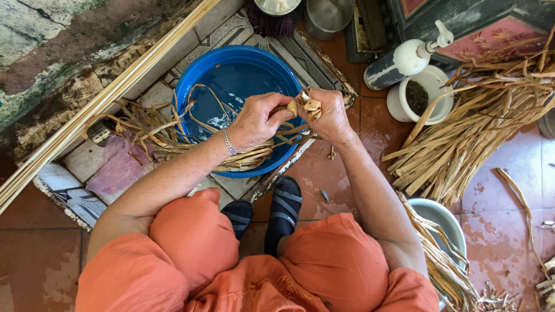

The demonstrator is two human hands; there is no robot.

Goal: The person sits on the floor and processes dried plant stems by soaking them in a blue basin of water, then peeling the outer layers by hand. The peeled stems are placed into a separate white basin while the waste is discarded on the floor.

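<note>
Left hand [256, 119]: closed around dried plant strips [173, 136], above blue basin [199, 81] of water.
Right hand [328, 115]: gripping curled strip ends [307, 104] at basin rim.
Nearby: strip pile [462, 133], right.

I see a bright blue basin [199, 86] with tan, straw-coloured dried leaf strips [173, 136] draped over it, and a pale beige bundle of the same strips [462, 133] on a reddish-brown tiled floor [509, 179]. My view takes in orange clothing [324, 260], dark blue sandals with black straps [286, 205], a silver bracelet [229, 142] and a white spray bottle [404, 60]
</note>
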